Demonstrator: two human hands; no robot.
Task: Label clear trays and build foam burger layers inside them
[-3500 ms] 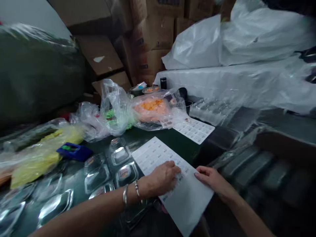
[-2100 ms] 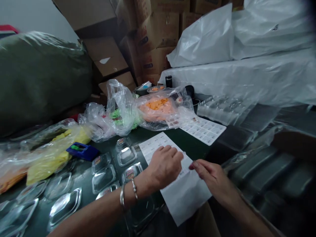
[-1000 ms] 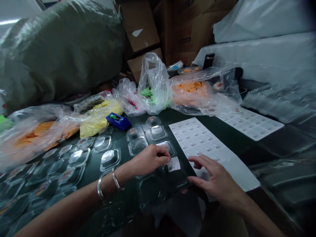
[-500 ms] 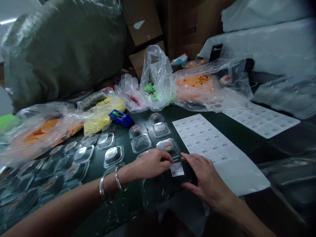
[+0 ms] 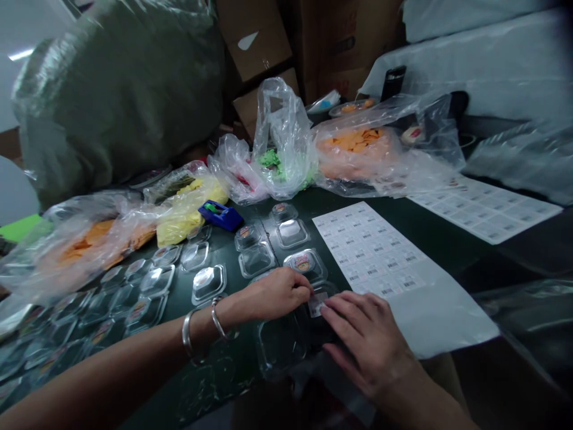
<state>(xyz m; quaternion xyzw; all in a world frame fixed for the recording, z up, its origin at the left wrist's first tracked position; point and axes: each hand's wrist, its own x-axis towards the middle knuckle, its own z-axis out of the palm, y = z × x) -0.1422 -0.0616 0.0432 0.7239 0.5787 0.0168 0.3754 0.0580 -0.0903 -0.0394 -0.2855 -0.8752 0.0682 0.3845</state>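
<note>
Head view: left grip (image 5: 285, 294) pinches barcode label (image 5: 317, 304), spread right grip (image 5: 370, 337) atop it; sticker sheet (image 5: 398, 280) beyond, print illegible.

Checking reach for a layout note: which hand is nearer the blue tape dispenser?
Left. The left hand is below and right of the blue tape dispenser in the view, at the white label's edge; the right hand is farther right and lower, fingers over that label.
</note>
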